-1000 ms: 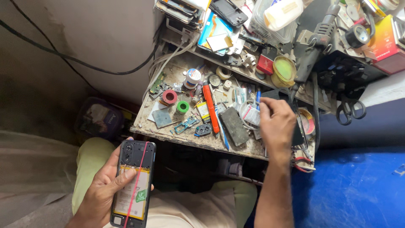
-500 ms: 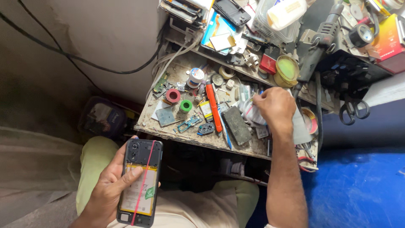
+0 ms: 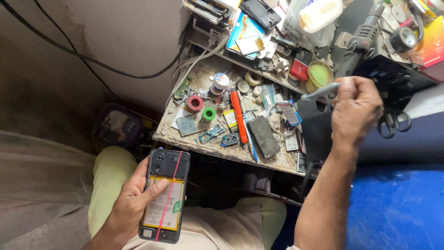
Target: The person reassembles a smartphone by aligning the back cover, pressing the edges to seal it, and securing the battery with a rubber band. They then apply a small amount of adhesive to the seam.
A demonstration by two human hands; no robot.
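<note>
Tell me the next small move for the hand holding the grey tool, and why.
Probably bring the right hand down and across toward the opened phone. That hand grips a grey tool raised above the cluttered bench, well apart from the phone, while the left hand holds the phone over the lap, back cover off and battery exposed.

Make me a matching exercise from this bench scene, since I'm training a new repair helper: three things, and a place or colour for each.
Things:
1. opened phone
2. grey tool
3. tape roll

Places or colours:
A. red, lying on the workbench
B. held in the left hand, over the lap
C. gripped in the right hand, above the bench

Pairs: 1-B, 2-C, 3-A
</note>
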